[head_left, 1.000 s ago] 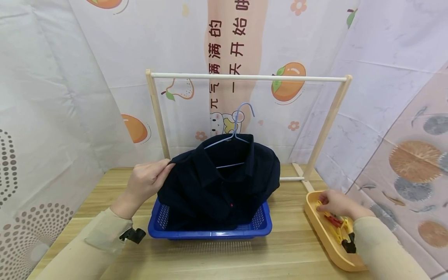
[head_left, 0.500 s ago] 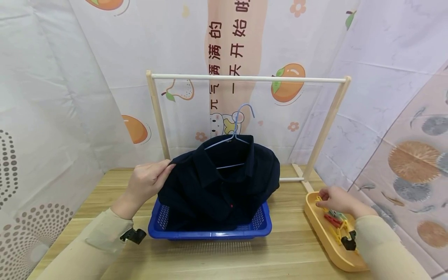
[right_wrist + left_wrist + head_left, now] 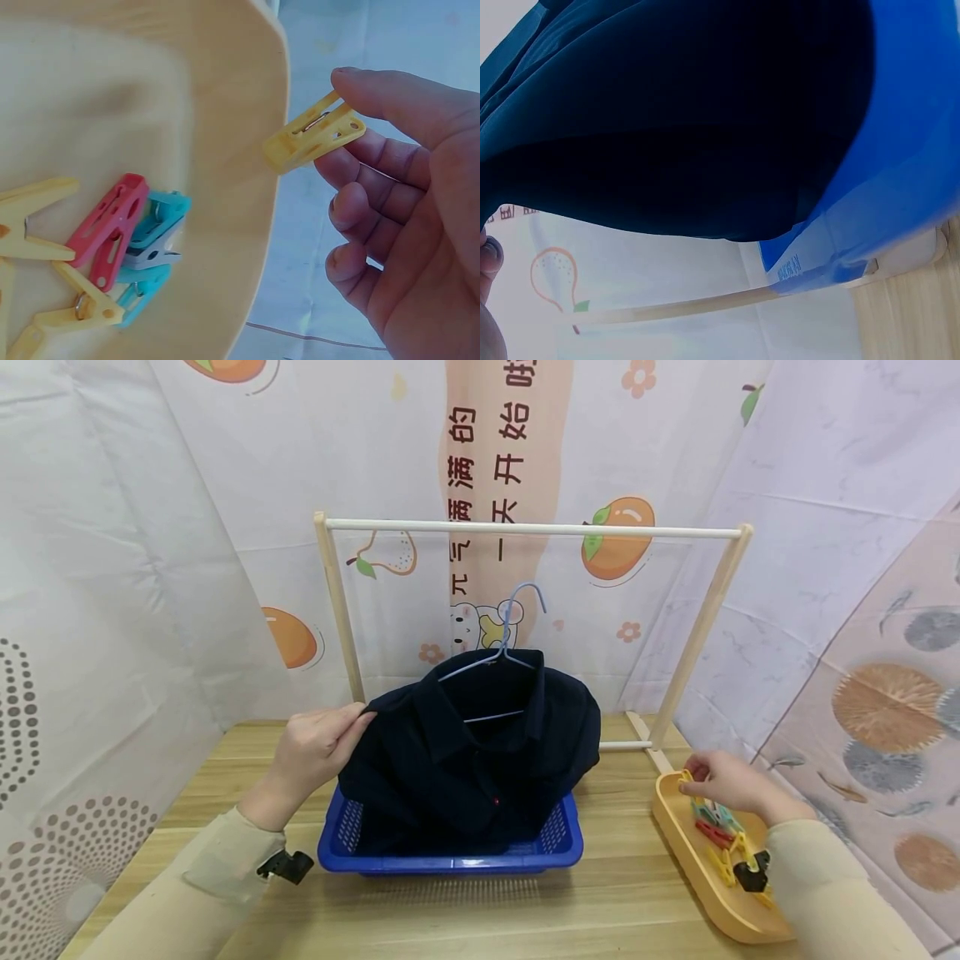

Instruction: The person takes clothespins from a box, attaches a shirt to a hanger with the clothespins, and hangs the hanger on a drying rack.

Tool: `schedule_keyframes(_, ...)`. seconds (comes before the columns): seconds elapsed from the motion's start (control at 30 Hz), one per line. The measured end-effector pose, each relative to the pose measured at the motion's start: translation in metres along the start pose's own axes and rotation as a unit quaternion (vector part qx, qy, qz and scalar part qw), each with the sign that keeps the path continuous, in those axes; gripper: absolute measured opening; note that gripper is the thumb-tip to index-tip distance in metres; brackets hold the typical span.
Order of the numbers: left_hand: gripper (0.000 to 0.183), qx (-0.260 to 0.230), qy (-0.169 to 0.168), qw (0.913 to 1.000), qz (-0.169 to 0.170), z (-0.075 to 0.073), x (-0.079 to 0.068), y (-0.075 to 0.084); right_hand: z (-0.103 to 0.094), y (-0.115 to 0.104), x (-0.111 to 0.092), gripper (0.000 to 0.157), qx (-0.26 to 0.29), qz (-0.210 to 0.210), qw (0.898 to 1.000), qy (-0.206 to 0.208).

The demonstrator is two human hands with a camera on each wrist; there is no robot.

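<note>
My left hand (image 3: pixel 318 742) pinches the left shoulder of a dark navy shirt (image 3: pixel 465 777) and holds it up at the side. A pale blue wire hanger (image 3: pixel 508 625) sits inside the shirt's collar, its hook sticking up free. The shirt's lower part lies bunched in a blue plastic basket (image 3: pixel 450 863). At the right, my right hand (image 3: pixel 731 783) pinches a yellow clothespin (image 3: pixel 315 135) between thumb and index finger, above the rim of a yellow tray (image 3: pixel 678 860). In the right wrist view, red (image 3: pixel 112 225), teal, grey and yellow clothespins lie in that tray.
Behind the basket stands a wooden drying rack with a white top rail (image 3: pixel 532 528). Its right foot reaches close to the tray. Everything stands on a wood-grain table (image 3: pixel 615 893), with printed curtains (image 3: pixel 187 527) at the back and sides.
My right hand has shifted slightly up and right with the yellow clothespin, uncovering more of the clothespins in the tray. The left hand, shirt and basket have stayed put.
</note>
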State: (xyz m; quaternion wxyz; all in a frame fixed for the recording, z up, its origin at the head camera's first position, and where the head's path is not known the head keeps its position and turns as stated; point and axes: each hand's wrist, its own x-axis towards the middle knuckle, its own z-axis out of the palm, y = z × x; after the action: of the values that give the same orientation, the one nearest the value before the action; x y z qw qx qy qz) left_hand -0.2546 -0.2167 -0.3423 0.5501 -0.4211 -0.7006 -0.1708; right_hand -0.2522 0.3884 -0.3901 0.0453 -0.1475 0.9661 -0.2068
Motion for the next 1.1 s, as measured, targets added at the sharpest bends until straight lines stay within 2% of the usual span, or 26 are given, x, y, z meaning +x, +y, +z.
schedule_keyframes(0.4,0.034,0.0,0.001,1.0,-0.003,0.002,-0.003,-0.001,-0.007,-0.006,0.006,0.022,0.003,-0.026,0.999,0.033)
schedule_keyframes(0.77,0.034,-0.001,0.0,1.0,-0.004,0.002,-0.004,-0.002,-0.013,-0.018,0.009,0.031,0.018,-0.039,0.997,0.061)
schedule_keyframes(1.1,0.034,-0.007,-0.006,0.9999,-0.011,0.002,-0.004,-0.001,-0.022,-0.029,0.013,0.028,0.021,-0.05,0.995,0.08)
